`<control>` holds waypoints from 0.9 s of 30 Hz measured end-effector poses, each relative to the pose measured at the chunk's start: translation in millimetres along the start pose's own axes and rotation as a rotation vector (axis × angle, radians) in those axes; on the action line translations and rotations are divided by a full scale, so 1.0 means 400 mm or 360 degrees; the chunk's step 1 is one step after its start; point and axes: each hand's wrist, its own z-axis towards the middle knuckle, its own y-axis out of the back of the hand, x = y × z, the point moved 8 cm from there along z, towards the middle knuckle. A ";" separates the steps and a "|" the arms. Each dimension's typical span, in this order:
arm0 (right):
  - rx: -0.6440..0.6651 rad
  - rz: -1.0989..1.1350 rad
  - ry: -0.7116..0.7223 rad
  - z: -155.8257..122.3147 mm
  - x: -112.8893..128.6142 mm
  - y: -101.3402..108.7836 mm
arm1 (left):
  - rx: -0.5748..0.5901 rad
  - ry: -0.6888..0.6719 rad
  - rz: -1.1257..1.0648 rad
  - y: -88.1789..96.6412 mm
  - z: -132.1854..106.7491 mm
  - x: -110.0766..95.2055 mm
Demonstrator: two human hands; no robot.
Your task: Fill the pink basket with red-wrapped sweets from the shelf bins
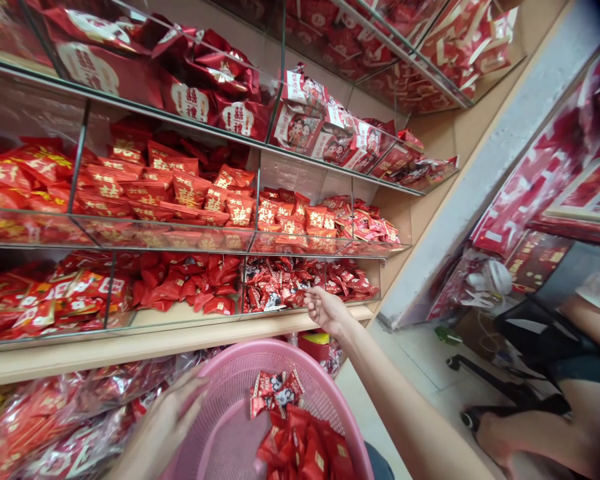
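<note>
Right hand (327, 310) nearer sweets (265, 287): pile just left of curled fingers, holding unclear. Left hand (167, 420) at left rim of pink basket (229, 379), grip unclear.

Open air between right hand (327, 310) and pink basket (230, 387); bottom row of packets (180, 283) approachable from front, glass shelf (190, 251) capping above, upright divider (110, 293) blocking sideways.

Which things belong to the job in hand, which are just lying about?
Seemingly in the job:
pink basket, left hand at its rim
red packets in it
small packets close by the right hand

Likely just about:
office chair
plastic bags, lower left
</note>
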 end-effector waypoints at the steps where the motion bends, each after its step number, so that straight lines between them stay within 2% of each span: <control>1: 0.0015 -0.0006 0.0024 -0.008 0.006 0.002 | -0.0001 -0.0005 -0.0006 -0.002 0.000 0.003; 6: 0.0130 -0.0074 0.0245 -0.090 0.020 0.011 | -0.0053 -0.0062 -0.0095 0.001 0.010 0.005; 10: 0.0418 -0.0488 0.0570 -0.191 -0.009 -0.021 | -0.0134 -0.0064 -0.0367 0.049 0.039 -0.068; 13: 0.0590 -0.0697 0.0690 -0.251 -0.066 -0.046 | 0.0094 0.0036 -0.0950 0.052 0.061 -0.165; 16: 0.0722 -0.0746 0.0655 -0.285 -0.128 -0.062 | 0.0480 0.0399 -0.1726 0.002 0.055 -0.239; 18: 0.0774 -0.0774 0.0640 -0.298 -0.156 -0.066 | 0.0559 0.0501 -0.1975 -0.018 0.046 -0.268; 22: 0.0741 -0.0837 0.0676 -0.304 -0.174 -0.049 | 0.0421 0.0523 -0.1954 -0.024 0.036 -0.266; 27: 0.0670 -0.0826 0.0649 -0.283 -0.181 -0.022 | 0.0279 0.0492 -0.1844 -0.011 0.035 -0.267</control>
